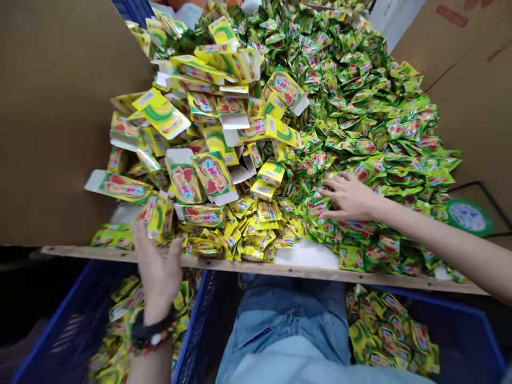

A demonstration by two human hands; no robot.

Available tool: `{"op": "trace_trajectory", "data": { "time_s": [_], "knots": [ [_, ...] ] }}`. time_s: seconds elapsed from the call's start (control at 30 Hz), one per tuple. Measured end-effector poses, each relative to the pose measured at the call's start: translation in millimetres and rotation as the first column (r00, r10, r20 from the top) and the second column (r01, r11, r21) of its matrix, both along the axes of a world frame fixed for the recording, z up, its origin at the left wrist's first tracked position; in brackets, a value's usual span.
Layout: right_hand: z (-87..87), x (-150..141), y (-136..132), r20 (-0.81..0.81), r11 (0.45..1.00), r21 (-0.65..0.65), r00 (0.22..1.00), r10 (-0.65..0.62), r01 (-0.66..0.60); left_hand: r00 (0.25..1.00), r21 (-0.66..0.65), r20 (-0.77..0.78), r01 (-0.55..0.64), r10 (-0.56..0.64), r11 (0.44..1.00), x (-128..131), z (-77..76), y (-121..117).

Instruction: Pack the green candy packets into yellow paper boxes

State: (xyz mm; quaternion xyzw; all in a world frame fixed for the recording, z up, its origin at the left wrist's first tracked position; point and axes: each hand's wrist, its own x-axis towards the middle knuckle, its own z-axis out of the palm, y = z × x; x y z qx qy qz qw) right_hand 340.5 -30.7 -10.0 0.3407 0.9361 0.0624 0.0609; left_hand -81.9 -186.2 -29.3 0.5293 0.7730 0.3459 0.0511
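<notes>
My left hand, with dark bands and beads at the wrist, is at the table's front edge. Its thumb stands apart from the fingers, and nothing shows between them. Just beyond the fingertips is an upright yellow candy box; I cannot tell whether they touch it. My right hand lies with spread fingers on a big heap of green wrapped candy packets. Yellow and green printed boxes, some with white flaps open, are piled on the left. Small yellow packets lie between the boxes and the green heap.
Brown cardboard walls the left side, and more cardboard stands on the right. A round green-and-white label is at the right. Below the wooden edge, a blue crate and a blue bin hold packets.
</notes>
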Motion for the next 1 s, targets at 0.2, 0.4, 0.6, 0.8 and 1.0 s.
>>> {"op": "trace_trajectory", "data": {
  "time_s": [0.2,0.4,0.6,0.8,1.0],
  "knots": [
    [-0.1,-16.9,-43.6,-0.188,0.998,-0.001,0.98,-0.058,0.059,0.998,0.085,-0.057,0.02,-0.015,0.996,79.7,-23.3,-29.5],
    [-12.5,-42.0,-85.2,-0.373,0.987,-0.053,0.914,-0.162,0.153,0.96,-0.03,-0.138,0.24,-0.242,0.97,139.2,-38.3,-34.3],
    [-41.1,-72.7,-84.1,-0.47,0.939,-0.157,0.813,-0.344,0.307,0.914,-0.202,-0.238,0.284,-0.329,0.937,160.1,-44.6,-25.8],
    [-44.2,-59.6,-123.9,-0.641,0.923,-0.214,0.668,-0.379,0.319,0.863,-0.19,-0.269,0.387,-0.427,0.902,179.1,-44.4,-27.0],
    [-31.1,-47.0,-150.1,-0.869,0.774,-0.337,0.139,-0.475,0.536,0.843,0.028,-0.125,0.53,-0.523,0.848,160.5,-46.8,-25.8]
  ]
}}
